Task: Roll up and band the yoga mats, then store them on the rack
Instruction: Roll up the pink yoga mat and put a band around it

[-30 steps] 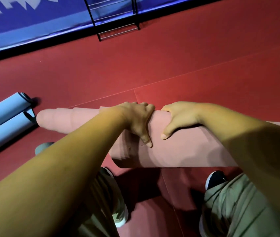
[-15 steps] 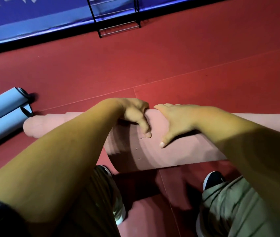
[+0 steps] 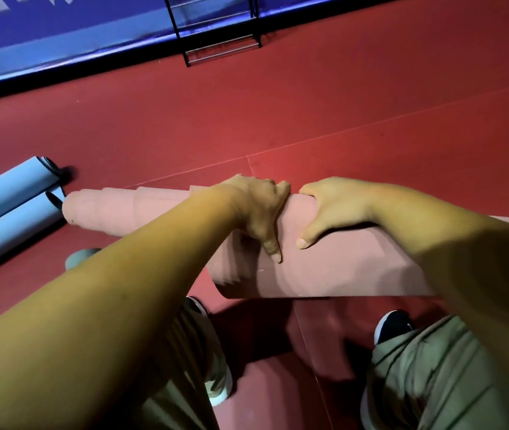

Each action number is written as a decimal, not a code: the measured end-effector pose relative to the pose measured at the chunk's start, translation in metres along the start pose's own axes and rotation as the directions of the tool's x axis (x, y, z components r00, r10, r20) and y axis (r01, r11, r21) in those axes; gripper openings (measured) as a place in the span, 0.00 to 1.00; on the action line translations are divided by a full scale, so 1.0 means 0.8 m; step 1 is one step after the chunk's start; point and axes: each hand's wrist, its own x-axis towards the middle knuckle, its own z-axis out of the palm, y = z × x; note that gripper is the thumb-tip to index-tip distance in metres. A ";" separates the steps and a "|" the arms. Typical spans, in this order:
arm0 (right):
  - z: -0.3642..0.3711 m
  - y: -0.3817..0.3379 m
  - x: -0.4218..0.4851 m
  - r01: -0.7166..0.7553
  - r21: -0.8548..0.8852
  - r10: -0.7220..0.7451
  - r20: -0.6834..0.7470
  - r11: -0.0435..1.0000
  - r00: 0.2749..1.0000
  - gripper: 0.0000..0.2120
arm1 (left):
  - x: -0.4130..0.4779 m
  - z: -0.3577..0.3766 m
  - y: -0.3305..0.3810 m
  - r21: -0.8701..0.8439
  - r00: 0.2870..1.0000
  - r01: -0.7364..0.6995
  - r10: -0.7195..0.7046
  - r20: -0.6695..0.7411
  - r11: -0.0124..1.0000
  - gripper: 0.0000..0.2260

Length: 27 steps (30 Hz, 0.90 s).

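Note:
A pink yoga mat (image 3: 334, 268) lies rolled across the red floor in front of my feet, its left end telescoped out in steps toward the blue mats. My left hand (image 3: 259, 209) grips the top of the roll, fingers curled over the far side, thumb pointing down the near side. My right hand (image 3: 334, 206) grips the roll just to the right, thumb also on the near side. Two rolled light blue mats (image 3: 8, 206) lie side by side at the left. A black wire rack (image 3: 216, 32) stands against the far wall.
The floor is red sports matting (image 3: 371, 103) with seam lines. A blue padded wall (image 3: 60, 35) runs along the back. My shoes (image 3: 393, 327) and knees sit close under the pink roll.
Both hands stay on the pink roll. The roll has shifted slightly away from me and leftward, and its stepped left end now nearly touches the blue mats.

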 end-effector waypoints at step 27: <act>-0.077 0.071 0.005 0.078 0.836 0.666 -0.486 0.543 0.565 0.70 | 0.088 -0.066 -0.018 -0.962 0.904 -0.260 -0.330 -0.272 0.083 0.37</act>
